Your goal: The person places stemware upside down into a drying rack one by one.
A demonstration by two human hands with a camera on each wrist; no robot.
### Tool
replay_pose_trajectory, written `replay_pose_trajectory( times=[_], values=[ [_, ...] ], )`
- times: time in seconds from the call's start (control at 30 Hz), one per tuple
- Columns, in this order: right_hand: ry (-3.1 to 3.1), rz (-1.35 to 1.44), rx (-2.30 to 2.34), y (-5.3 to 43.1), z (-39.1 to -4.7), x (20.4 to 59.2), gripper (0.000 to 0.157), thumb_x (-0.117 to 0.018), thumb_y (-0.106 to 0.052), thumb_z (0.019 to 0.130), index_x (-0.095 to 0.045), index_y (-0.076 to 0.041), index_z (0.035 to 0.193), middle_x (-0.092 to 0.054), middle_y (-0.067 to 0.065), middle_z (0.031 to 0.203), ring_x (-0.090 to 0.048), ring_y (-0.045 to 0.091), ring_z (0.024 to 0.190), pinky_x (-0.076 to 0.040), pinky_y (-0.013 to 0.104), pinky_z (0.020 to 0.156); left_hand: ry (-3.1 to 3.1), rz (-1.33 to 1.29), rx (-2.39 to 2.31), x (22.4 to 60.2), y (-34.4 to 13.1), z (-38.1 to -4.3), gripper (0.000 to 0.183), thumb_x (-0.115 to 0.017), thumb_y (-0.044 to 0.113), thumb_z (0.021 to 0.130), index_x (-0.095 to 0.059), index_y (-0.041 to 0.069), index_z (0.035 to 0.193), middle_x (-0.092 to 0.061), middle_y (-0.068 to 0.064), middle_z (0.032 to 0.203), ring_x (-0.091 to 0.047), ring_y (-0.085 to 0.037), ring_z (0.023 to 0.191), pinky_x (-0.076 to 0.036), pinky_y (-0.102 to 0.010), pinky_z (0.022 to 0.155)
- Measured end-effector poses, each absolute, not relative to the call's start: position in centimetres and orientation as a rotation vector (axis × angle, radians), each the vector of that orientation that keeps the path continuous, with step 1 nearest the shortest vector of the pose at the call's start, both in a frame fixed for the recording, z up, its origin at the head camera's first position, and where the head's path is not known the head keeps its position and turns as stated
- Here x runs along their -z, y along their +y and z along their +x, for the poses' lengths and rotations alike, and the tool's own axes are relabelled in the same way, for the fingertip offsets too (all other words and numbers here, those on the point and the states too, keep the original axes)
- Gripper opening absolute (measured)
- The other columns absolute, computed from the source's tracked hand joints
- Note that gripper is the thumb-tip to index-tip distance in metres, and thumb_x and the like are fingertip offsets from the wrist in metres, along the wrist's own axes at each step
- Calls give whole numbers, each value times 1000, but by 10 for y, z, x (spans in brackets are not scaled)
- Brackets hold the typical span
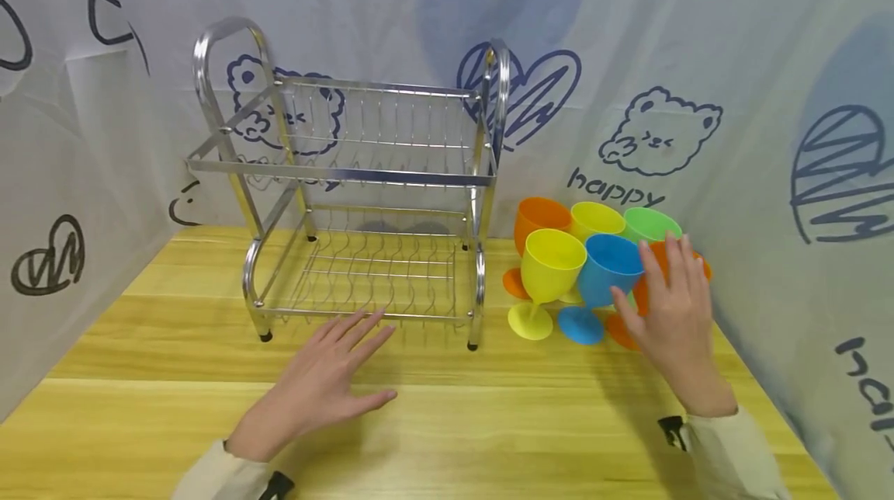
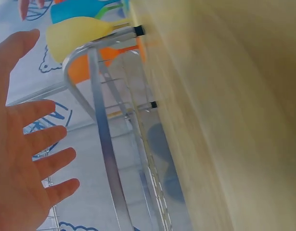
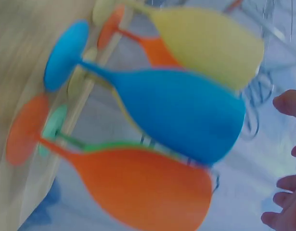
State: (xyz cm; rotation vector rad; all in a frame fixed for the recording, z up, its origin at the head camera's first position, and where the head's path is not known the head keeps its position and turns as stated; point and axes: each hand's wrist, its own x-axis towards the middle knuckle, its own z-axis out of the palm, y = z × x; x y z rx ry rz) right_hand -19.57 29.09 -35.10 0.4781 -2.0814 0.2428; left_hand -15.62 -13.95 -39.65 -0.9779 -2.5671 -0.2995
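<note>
Several plastic goblets stand upright in two rows at the right of the table. In front are a yellow goblet [image 1: 553, 267], a blue goblet [image 1: 609, 271] and an orange goblet [image 3: 143, 185]. Behind them are another orange goblet [image 1: 541, 219], another yellow goblet [image 1: 597, 222] and a green goblet [image 1: 651, 224]. My right hand [image 1: 673, 314], fingers spread, hovers over the front orange goblet and partly hides it; in the right wrist view its fingertips are beyond the rims. My left hand [image 1: 324, 380] is held empty with spread fingers before the metal dish rack [image 1: 342, 174].
The two-tier rack stands left of the goblets, its feet on the wooden table [image 1: 447, 422]. Printed cloth [image 1: 391, 3] hangs behind and along both sides, close to the goblets on the right.
</note>
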Motion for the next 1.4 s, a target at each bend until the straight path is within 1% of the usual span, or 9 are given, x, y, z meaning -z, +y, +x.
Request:
replay_pose_trajectory(
  times=[0.23, 0.33, 0.47, 0.67, 0.93, 1.1, 1.2, 1.3, 1.4],
  values=[
    [-2249, 233, -364, 323, -196, 345, 103, -32, -77, 86, -35, 9, 142, -18, 34, 151, -13, 51, 139, -11, 63, 112, -2578, -978, 413, 384, -113, -164, 76, -68, 54, 83, -48, 11, 143, -41, -13, 148, -39, -36, 133, -35, -55, 105],
    [-2317, 141, -449, 331, -195, 346, 95, -55, -61, 88, -27, 8, 146, -11, 32, 154, -7, 49, 141, -8, 63, 112, -2547, -1006, 442, 384, -104, -168, 74, -69, 51, 84, -49, 10, 142, -43, -14, 147, -41, -36, 131, -36, -55, 104],
    [-2384, 20, -562, 338, -193, 348, 94, -74, -20, 81, -17, 6, 150, -3, 28, 156, -3, 46, 142, -6, 64, 112, -2520, -1030, 467, 385, -93, -171, 73, -68, 50, 84, -49, 9, 141, -44, -15, 145, -43, -37, 129, -38, -57, 102],
    [-2480, -169, -811, 347, -197, 353, 103, -72, -23, 87, 4, 2, 152, 10, 24, 157, 4, 43, 143, -5, 61, 112, -2496, -1046, 519, 386, -83, -176, 73, -70, 48, 83, -50, 8, 140, -44, -15, 145, -43, -37, 129, -38, -56, 103],
    [-2444, -198, -1359, 355, -207, 365, 114, -68, -24, 91, 31, -9, 146, 8, 29, 155, -8, 48, 140, -15, 60, 111, -2472, -1042, 585, 389, -80, -181, 71, -72, 44, 82, -51, 7, 139, -45, -16, 144, -44, -36, 128, -38, -55, 103],
    [-2464, -277, -1495, 358, -211, 370, 111, -66, -27, 93, 29, -7, 146, -14, 33, 152, -20, 46, 138, -21, 55, 112, -2441, -1047, 601, 391, -76, -184, 70, -71, 44, 82, -51, 8, 139, -46, -15, 144, -44, -35, 129, -36, -54, 105],
    [-2437, -335, -1499, 358, -209, 371, 109, -67, -26, 92, 24, -8, 149, -16, 30, 154, -24, 44, 137, -24, 48, 113, -2417, -1055, 619, 391, -73, -186, 71, -70, 44, 82, -51, 7, 139, -45, -15, 145, -41, -36, 131, -33, -55, 107],
    [-2394, -389, -1443, 358, -205, 371, 100, -70, -26, 90, 6, -7, 154, -25, 25, 152, -34, 34, 132, -34, 30, 110, -2412, -1059, 660, 390, -71, -186, 71, -70, 44, 83, -50, 6, 139, -43, -15, 146, -39, -36, 132, -32, -55, 108],
    [-2362, -423, -1370, 357, -199, 367, 90, -72, -27, 88, -13, -6, 153, -34, 19, 147, -40, 26, 124, -38, 25, 105, -2451, -1051, 804, 387, -69, -185, 71, -71, 41, 83, -49, 6, 141, -41, -14, 148, -37, -36, 134, -30, -58, 107]
  ],
)
